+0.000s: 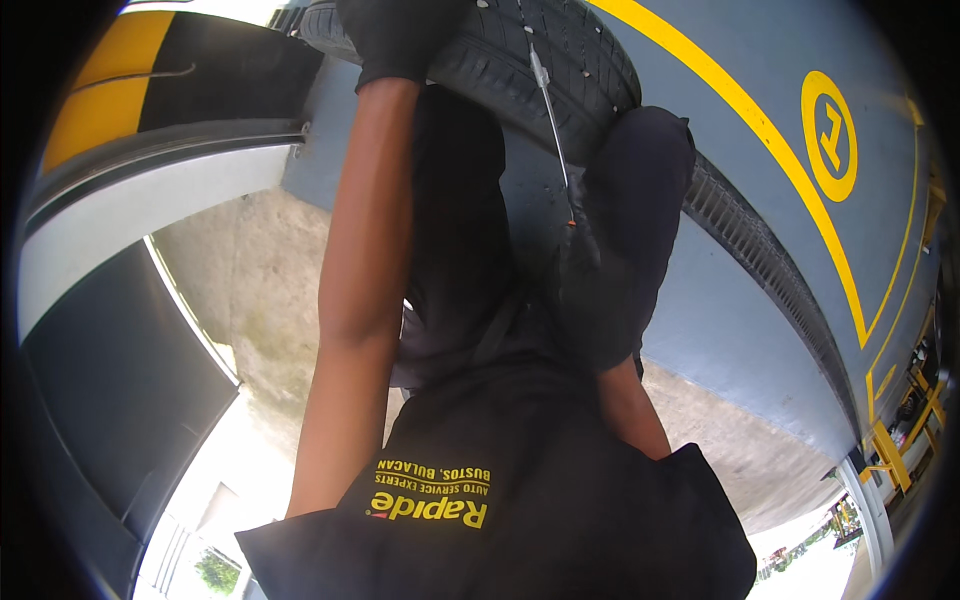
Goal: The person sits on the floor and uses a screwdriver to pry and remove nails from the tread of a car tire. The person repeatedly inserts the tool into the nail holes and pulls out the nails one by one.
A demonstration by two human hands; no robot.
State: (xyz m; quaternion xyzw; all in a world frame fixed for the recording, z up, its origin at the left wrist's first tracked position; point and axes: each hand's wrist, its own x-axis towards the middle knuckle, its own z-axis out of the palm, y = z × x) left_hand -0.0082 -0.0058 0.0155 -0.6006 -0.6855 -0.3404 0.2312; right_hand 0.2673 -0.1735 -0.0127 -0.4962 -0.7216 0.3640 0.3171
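A black tire [500, 75] stands at the top between my knees, with small pale bits lodged in its tread. My left hand [405, 35], in a black glove, lies against the tire's left part; its fingers run out of view at the top edge. My right hand [605, 305], also in a black glove, is low by my right knee and blends into my dark trousers. A slim metal rod [555, 125] with a thicker silver upper part and a small orange tip slants from the tread down to the right glove. The right fingers appear closed on its lower end.
Grey floor with a yellow curved line and a yellow round marking [831, 135] lies to the right. A dark drain grate [770, 260] crosses it. A yellow-and-black striped block [150, 75] is at the far left, and yellow metal equipment [890, 455] at the right edge.
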